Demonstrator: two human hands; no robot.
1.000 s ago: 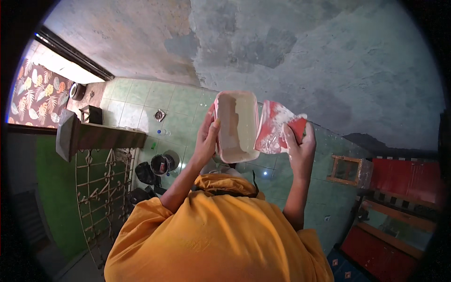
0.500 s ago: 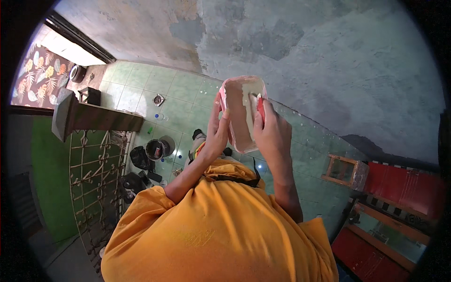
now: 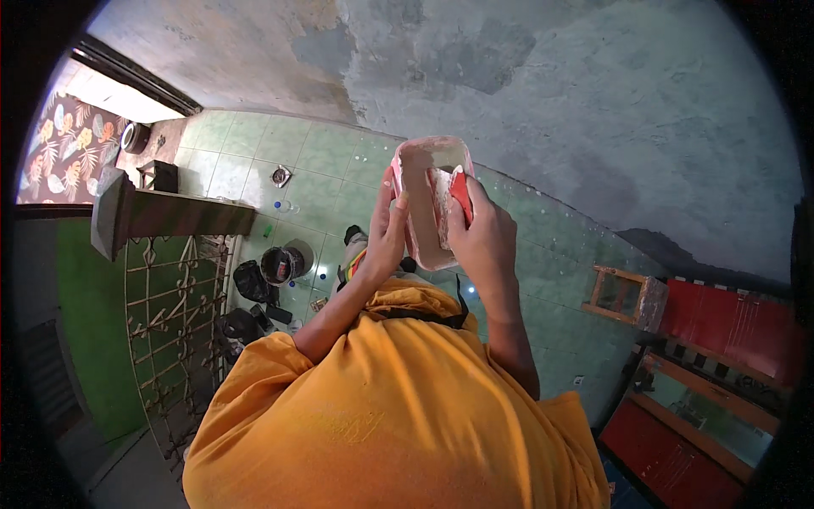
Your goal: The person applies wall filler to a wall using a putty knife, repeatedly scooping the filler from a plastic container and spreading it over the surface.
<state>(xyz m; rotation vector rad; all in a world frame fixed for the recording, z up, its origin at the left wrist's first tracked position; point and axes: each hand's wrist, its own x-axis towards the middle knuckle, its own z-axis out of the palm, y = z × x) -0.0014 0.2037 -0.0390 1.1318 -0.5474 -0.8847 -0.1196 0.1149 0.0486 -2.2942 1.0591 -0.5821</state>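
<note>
In front of me I hold up a pink oblong tub (image 3: 431, 146), its inside coated with pale grey-white paste. My left hand (image 3: 387, 240) is closed around its left side, the thumb over the rim. My right hand (image 3: 485, 236) grips a red putty scraper (image 3: 460, 197) whose wide blade is smeared with white paste. That blade lies inside the tub, tilted with its coated face showing. Some of the scraper is hidden behind my right fingers.
Ahead rises a patchy grey plastered wall (image 3: 577, 102). Below is a green tiled floor (image 3: 322, 161) with white spots, a dark bucket (image 3: 281, 265), black bags (image 3: 253, 282) and a plastic bottle (image 3: 287, 206). A metal railing (image 3: 178, 331) stands left, a red-panelled cabinet (image 3: 721, 327) right.
The scraper has turned and shifted leftward in the tub, so its paste-covered blade now shows more. Both hands and the tub have moved slightly left.
</note>
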